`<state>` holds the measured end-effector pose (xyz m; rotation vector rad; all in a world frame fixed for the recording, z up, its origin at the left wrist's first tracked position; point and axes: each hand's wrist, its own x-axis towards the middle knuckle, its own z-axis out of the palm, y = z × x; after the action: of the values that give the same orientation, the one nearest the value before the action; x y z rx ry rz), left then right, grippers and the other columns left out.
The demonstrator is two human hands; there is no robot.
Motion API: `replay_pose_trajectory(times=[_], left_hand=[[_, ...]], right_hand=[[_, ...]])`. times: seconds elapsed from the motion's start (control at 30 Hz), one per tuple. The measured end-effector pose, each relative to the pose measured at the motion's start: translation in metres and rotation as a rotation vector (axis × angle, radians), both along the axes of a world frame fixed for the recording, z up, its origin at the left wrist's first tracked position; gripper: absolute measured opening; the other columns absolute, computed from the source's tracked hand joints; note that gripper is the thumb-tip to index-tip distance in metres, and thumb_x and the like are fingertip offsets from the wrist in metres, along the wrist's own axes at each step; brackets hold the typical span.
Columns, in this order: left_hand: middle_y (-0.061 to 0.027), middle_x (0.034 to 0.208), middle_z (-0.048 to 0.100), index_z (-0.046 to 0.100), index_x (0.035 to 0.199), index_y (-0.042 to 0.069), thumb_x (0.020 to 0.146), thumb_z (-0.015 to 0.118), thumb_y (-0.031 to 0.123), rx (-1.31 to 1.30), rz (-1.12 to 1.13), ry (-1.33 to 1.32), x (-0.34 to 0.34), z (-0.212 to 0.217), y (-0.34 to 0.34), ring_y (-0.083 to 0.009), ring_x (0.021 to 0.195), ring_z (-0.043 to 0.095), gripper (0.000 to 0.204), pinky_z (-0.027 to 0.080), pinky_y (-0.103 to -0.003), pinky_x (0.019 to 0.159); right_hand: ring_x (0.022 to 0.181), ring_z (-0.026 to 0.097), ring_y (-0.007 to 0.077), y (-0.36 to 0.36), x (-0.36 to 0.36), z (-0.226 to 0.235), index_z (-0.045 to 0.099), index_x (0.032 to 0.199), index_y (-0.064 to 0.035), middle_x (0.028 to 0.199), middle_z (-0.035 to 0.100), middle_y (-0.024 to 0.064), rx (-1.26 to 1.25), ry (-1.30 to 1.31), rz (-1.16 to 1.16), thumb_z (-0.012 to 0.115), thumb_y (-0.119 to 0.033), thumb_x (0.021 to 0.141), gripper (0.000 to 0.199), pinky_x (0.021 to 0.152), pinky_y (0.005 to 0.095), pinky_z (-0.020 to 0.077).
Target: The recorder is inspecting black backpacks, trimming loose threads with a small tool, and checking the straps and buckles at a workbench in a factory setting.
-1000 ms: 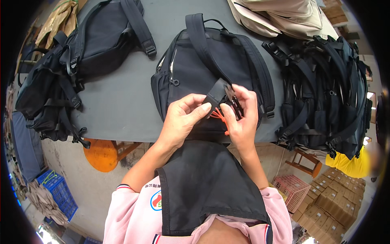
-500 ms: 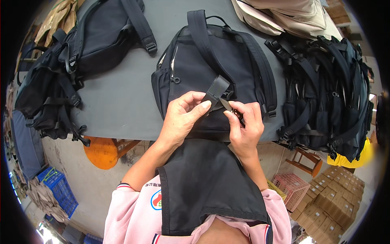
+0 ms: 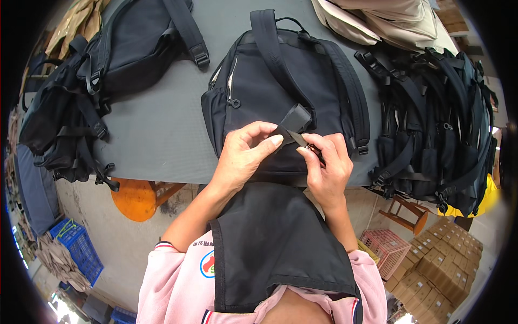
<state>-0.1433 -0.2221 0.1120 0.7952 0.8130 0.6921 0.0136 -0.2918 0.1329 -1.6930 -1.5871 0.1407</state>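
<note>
Seen from the head, a person's left hand (image 3: 244, 156) pinched black webbing (image 3: 297, 119), fingers clamped against thumb; the right hand (image 3: 330, 166) had its fingers clamped on a small dark piece (image 3: 318, 153); both were over the black backpack (image 3: 321, 92) lying mid-counter (image 3: 156, 143), near more black bags (image 3: 431, 129).

The person wears a pale pink shirt (image 3: 164, 289) with short sleeves, the left cuff (image 3: 166, 246) trimmed in thin dark, white and red stripes that recur on the collar (image 3: 232, 318). A plain black apron (image 3: 280, 237) with a stitched border covers the chest; just left of it sits a round, blue-ringed emblem (image 3: 207, 264) in red and green, below small dark lettering (image 3: 202, 243).
</note>
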Motion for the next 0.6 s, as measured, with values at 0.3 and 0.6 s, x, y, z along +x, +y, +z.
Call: replay_pose_trajectory(times=[0.3,0.6], left_hand=[[0.0006,0.084,0.062,0.064,0.099,-0.001,0.086,0.067,0.01,-0.009,0.004,-0.004,0.001,-0.002,0.004,-0.0051,0.076,0.055,0.017,0.045,-0.02,0.07],[-0.0079,0.079,0.068,0.066,0.099,-0.004,0.082,0.066,0.016,0.662,0.113,0.118,0.021,0.039,0.093,-0.0107,0.074,0.062,0.026,0.049,-0.025,0.068]], right_hand=[[0.058,0.055,0.0208,0.001,0.0,0.001,0.064,0.091,-0.0044,0.077,0.056,0.007,-0.049,-0.018,-0.001,0.073,-0.004,0.071,0.022,0.052,0.0315,0.0436],[0.068,0.048,0.0119,-0.001,0.001,0.01,0.062,0.102,-0.0027,0.092,0.053,0.0058,-0.033,0.217,-0.101,0.072,0.001,0.074,0.029,0.061,0.023,0.0424]])
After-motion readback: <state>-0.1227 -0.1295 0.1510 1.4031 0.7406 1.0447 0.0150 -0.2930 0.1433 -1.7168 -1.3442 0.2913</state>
